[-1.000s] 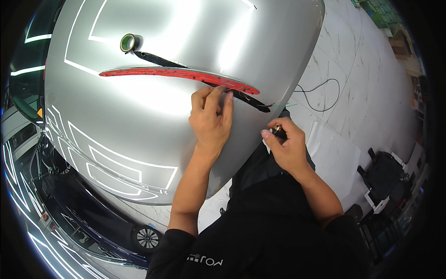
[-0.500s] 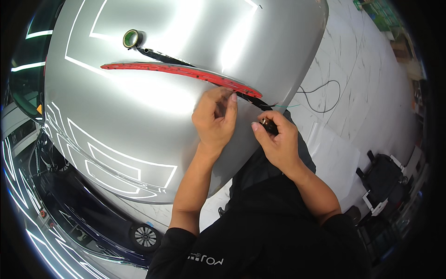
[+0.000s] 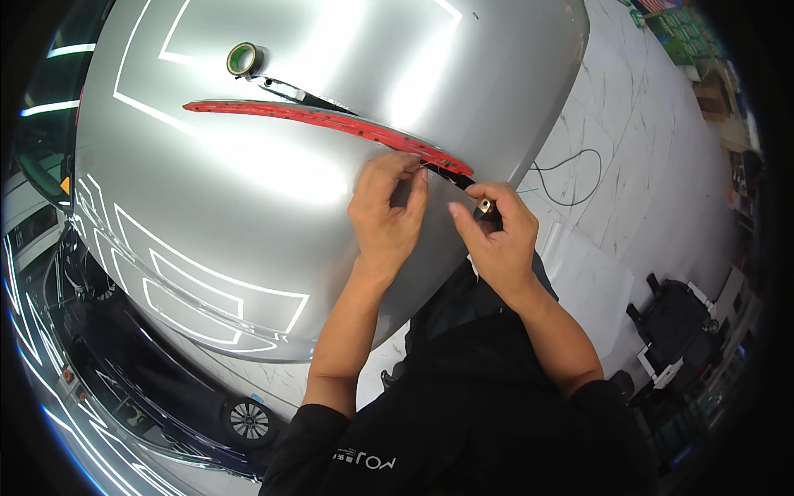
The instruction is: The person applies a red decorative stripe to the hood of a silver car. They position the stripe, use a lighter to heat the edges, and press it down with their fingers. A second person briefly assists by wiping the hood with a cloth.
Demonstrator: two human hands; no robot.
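A long curved strip (image 3: 331, 122), red with dark spots and a grey edge, lies across the silver car panel (image 3: 265, 178). My left hand (image 3: 387, 208) is at its right end, thumb and forefinger pinched on a thin wire. Dark cabling (image 3: 449, 174) runs from there toward the panel's edge. Just to the right, my right hand (image 3: 506, 240) holds a small dark lighter-like object (image 3: 485, 207) with a gold-coloured top; its thumb stands apart from that top. A thin green wire (image 3: 527, 191) sticks out past the right fingers.
A roll of green tape (image 3: 242, 59) sits on the panel beside a slim black piece (image 3: 289, 91). Black cable (image 3: 597, 178) loops over the marble-patterned floor at right. A black wheeled stool or cart (image 3: 672, 318) stands at lower right. A dark car (image 3: 149, 355) is at lower left.
The right hand has risen slightly and turned, so the gold-coloured top of its object now shows. The left hand keeps its pinch at the strip's end.
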